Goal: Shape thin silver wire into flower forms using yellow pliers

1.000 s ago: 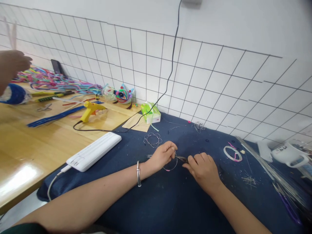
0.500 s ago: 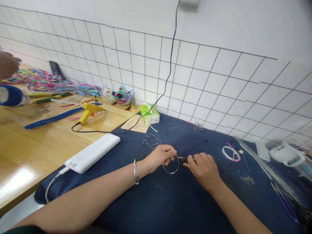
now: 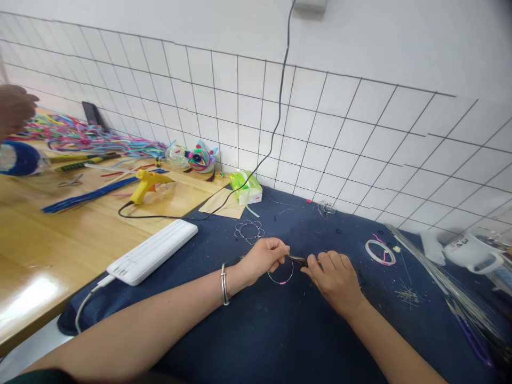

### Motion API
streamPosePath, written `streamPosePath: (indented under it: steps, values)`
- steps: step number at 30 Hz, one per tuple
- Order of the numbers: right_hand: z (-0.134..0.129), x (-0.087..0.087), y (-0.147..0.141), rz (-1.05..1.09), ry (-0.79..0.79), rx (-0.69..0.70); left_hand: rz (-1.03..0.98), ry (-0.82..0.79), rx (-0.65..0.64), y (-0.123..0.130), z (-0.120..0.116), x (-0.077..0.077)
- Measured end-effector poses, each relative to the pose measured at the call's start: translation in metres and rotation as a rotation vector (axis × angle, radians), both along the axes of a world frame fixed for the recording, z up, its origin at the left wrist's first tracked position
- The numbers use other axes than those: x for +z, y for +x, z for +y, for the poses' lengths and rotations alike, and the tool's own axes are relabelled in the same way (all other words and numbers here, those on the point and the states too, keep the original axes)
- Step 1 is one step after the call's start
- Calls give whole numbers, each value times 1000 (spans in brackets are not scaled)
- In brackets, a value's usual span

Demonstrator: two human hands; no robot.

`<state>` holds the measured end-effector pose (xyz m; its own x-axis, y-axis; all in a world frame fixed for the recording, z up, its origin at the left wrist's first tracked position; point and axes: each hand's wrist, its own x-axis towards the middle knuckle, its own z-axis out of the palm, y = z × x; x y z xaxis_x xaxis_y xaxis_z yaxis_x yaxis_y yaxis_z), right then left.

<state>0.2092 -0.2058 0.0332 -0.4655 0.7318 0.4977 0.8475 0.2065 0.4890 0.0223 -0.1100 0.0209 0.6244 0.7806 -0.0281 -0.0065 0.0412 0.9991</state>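
Observation:
My left hand [image 3: 267, 258] pinches a thin wire ring [image 3: 273, 279] between thumb and fingers. Small pink beads [image 3: 283, 282] sit at the bottom of the ring's loop, which hangs below my fingertips. My right hand [image 3: 334, 277] is wrapped round a pair of dark pliers [image 3: 296, 260]. The pliers' jaws point left and meet the top of the ring close to my left fingertips; the exact grip of the jaws is too small to make out. Just behind my left hand, a flower-shaped wire piece [image 3: 249, 231] lies flat on the dark blue cloth [image 3: 280, 341].
A white power bank [image 3: 154, 250] with a cable lies left, near a yellow glue gun [image 3: 146, 184]. Another person's hand [image 3: 16, 109] is at far left. To the right are a white ring-shaped coil [image 3: 380, 252], cut wire bits [image 3: 408, 295], long wires [image 3: 436, 266] and a white mug [image 3: 472, 250].
My hands, the pliers and the ring stay almost in place. The pink beads on the loop show slightly more clearly. At far left the other person's hand has shifted a little right.

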Motion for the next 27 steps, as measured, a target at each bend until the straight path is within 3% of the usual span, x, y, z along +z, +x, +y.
streamPosePath:
  steps: [15, 27]
  values:
    - [1, 1, -2, 38, -13, 22, 76, 79, 49, 4, 0, -3]
    - [1, 1, -9, 180, -80, -27, 188, 400, 163, 2, -2, -3]
